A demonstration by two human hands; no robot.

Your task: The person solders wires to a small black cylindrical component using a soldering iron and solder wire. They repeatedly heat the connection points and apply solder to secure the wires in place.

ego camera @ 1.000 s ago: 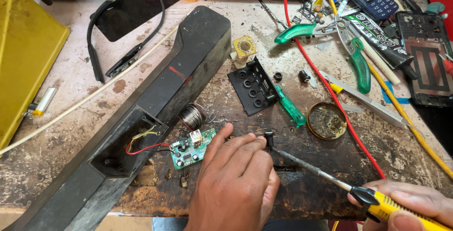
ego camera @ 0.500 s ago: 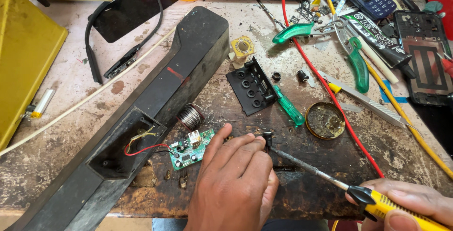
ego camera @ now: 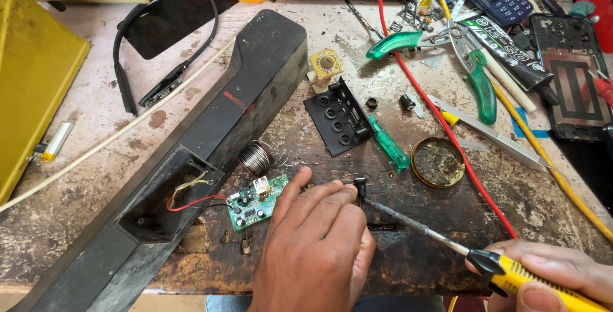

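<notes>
Two hands logged on my bench feed. My left hand (ego camera: 316, 248) pinches a small black plug-shaped component (ego camera: 360, 188) at its fingertips, just beside the small green circuit board (ego camera: 257, 201) wired to the long black plastic speaker housing (ego camera: 211, 140). My right hand (ego camera: 555, 277) grips the yellow-handled soldering iron (ego camera: 447, 238), tip at that component. Round brass-coloured flux tin (ego camera: 437, 161) lies near; yellow metal box (ego camera: 32, 95) sits far left.

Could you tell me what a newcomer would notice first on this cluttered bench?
Probably the long black speaker housing lying diagonally across the worn bench, with wires running from its opening to a small green circuit board. Just right of the board, the left hand pinches a small black part while the right hand aims a yellow-handled soldering iron at it.
</notes>
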